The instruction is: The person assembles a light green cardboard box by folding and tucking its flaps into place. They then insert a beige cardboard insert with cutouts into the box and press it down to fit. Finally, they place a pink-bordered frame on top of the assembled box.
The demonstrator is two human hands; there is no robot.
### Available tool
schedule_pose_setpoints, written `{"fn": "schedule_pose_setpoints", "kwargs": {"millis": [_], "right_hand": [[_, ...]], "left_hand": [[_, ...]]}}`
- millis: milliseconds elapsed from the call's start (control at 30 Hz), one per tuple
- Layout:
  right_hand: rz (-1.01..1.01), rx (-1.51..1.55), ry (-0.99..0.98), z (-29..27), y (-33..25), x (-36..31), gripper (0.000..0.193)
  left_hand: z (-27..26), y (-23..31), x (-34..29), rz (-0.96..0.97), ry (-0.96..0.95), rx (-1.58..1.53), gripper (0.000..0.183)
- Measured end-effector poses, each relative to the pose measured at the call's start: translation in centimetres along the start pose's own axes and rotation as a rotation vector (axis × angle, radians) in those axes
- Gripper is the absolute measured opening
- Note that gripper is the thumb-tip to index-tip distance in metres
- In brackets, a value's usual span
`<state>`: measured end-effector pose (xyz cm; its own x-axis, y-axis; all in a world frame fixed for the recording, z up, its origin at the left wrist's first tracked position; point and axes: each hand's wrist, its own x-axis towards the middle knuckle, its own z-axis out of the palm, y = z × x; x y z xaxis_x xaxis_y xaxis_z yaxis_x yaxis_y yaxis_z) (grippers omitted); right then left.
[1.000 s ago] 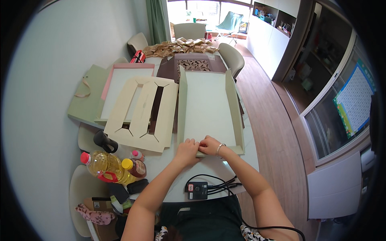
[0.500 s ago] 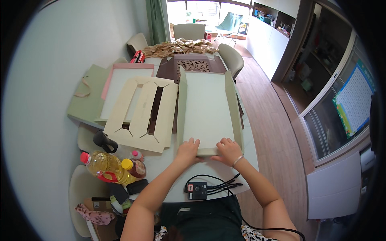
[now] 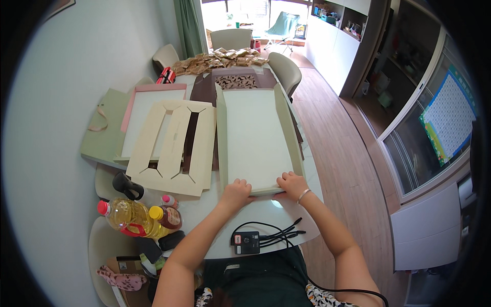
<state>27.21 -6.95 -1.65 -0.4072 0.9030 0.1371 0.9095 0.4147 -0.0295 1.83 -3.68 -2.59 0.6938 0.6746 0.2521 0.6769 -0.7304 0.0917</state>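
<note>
In front of me on the table lies a long shallow box tray (image 3: 257, 135), white inside, with pale green walls folded up along its sides. My left hand (image 3: 237, 193) grips the near left corner, its fingers curled over the near wall. At the near right corner my right hand (image 3: 293, 185) does the same, with a band on the wrist. Left of the tray is a flat cream cardboard insert (image 3: 174, 138) with long slots. Under it sits a pink-edged open box (image 3: 134, 100); a green gift bag (image 3: 105, 125) with a ribbon handle stands beside that.
A black electronic box (image 3: 247, 242) with cables lies between my forearms. At the left edge stand an oil bottle (image 3: 130, 217), a yellow-capped jar (image 3: 168, 217) and a black-topped bottle (image 3: 128, 185). Small packets (image 3: 220, 60) are heaped at the far end. Chairs (image 3: 286, 75) surround the table.
My fingers have closed further over the near wall of the tray, the right hand's most plainly. The whole view has shifted slightly, moving the scene a little to the left.
</note>
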Motion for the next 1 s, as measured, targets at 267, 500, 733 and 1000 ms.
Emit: {"fn": "schedule_pose_setpoints", "kwargs": {"millis": [267,500,733,1000], "right_hand": [[-0.058,0.055,-0.318,-2.2,0.7,1.4,0.039],[0.012,-0.031,-0.271,-2.9,0.5,0.8,0.03],[-0.027,-0.231,-0.208,-1.0,0.6,-1.2,0.02],[-0.025,-0.148,-0.525,-3.6,1.6,1.4,0.022]], "left_hand": [[-1.2,-0.7,0.7,-0.055,-0.171,-0.063,0.046],[-2.1,-1.1,1.0,-0.092,-0.237,-0.054,0.047],[-1.9,-0.3,0.5,-0.173,-0.197,-0.034,0.049],[-5.6,-3.5,0.4,0.079,-0.226,0.056,0.03]]}}
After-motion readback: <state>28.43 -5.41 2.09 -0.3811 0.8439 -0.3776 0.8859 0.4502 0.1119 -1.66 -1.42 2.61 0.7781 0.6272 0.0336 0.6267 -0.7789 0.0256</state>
